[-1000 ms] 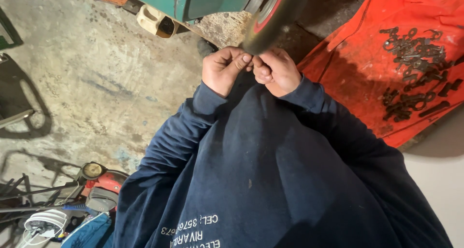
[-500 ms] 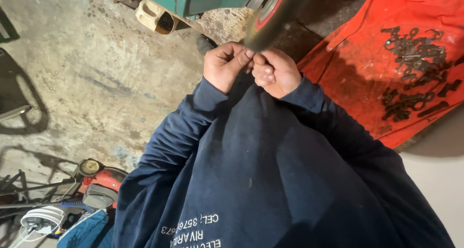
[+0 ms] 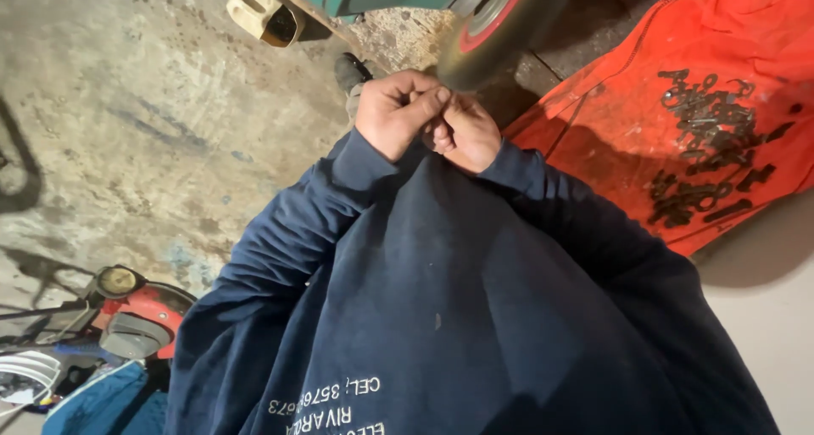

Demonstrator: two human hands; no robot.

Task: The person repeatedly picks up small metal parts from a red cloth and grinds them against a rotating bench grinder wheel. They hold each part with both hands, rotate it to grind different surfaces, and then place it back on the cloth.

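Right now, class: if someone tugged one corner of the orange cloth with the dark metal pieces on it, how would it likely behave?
The orange cloth shows creases, so it is probably floppy and would bunch. The dark metal pieces lie loose and heaped; they would likely weigh it down and slide or scatter.

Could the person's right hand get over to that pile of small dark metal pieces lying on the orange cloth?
Probably yes: the right hand is pressed against the left hand by the blurred wheel, and bare orange cloth lies open between it and the dark metal pieces.
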